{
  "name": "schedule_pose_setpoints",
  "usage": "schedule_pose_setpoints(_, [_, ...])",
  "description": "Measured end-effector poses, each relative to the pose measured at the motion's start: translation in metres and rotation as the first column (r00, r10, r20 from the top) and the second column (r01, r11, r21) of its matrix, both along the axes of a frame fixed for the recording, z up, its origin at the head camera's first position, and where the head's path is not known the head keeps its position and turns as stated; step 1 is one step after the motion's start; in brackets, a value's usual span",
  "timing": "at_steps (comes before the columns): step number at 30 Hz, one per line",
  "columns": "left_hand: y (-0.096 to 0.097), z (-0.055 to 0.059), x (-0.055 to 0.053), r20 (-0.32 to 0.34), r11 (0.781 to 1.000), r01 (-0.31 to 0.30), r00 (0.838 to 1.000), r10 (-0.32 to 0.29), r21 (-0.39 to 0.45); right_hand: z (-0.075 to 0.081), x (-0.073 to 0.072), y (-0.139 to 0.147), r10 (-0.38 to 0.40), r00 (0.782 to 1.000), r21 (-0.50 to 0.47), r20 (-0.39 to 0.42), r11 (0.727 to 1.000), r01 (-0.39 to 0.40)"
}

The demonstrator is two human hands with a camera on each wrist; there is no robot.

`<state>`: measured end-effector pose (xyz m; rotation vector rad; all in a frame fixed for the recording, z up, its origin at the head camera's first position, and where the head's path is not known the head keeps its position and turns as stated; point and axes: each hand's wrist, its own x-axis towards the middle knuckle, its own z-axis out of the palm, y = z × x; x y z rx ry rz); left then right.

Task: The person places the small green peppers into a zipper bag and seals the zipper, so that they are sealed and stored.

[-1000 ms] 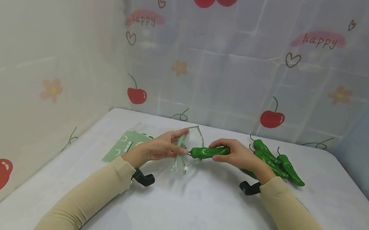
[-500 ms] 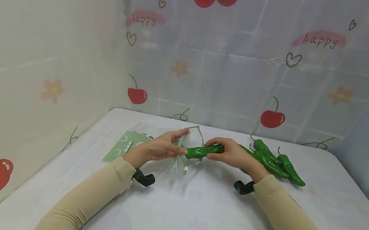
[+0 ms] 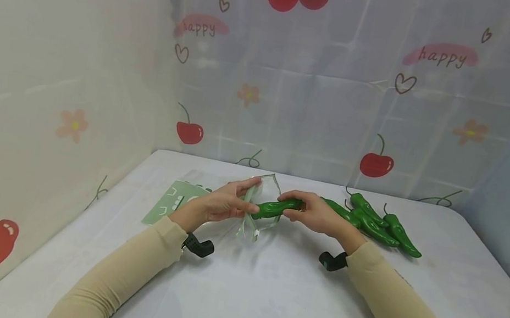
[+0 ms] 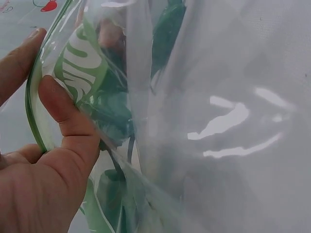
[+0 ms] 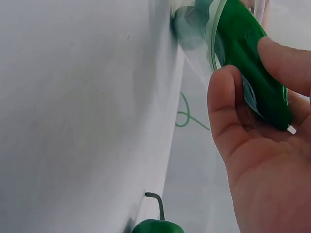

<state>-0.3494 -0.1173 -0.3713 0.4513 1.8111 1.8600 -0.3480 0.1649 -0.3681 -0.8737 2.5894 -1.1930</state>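
Observation:
My left hand (image 3: pixel 223 204) pinches the rim of a clear plastic zip bag (image 4: pixel 233 73) with green edging and holds its mouth open toward the right. In my right hand (image 3: pixel 318 214) is a glossy green chili pepper (image 3: pixel 272 209), gripped between thumb and fingers at its tapered end. Its stem end is inside the bag's mouth, the rest outside. Through the plastic in the left wrist view, green pepper shapes (image 4: pixel 112 111) show, blurred. Another rounded green shape (image 5: pixel 189 29) appears behind the plastic in the right wrist view.
Several green peppers (image 3: pixel 374 228) lie in a loose pile right of my right hand. A pale green printed panel (image 3: pixel 173 201) lies flat left of the bag; whether it belongs to the bag is unclear. Printed cloth walls (image 3: pixel 293 109) border the white table (image 3: pixel 234 289) at the back and sides.
My right hand has moved left with the pepper, bringing its stem end into the bag's mouth. More of the pile shows behind it. The left hand has stayed in place.

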Motion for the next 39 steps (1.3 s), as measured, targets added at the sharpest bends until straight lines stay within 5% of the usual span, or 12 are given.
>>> schedule_pose_setpoints(14, [-0.003,0.008,0.000,0.007,0.998,-0.001,1.000,0.001,0.066,0.004,0.002,0.004,0.146,0.980,-0.075,0.133,0.988,-0.137])
schedule_pose_setpoints(22, [-0.004,0.011,0.001,-0.003,0.999,0.006,1.000,-0.006,0.052,0.002,0.001,-0.002,0.125,0.979,-0.136,0.161,0.985,-0.103])
schedule_pose_setpoints(39, [-0.003,0.013,0.003,0.002,1.000,0.012,1.000,-0.012,0.022,-0.004,-0.004,-0.009,-0.006,0.999,-0.168,0.048,0.986,0.014])
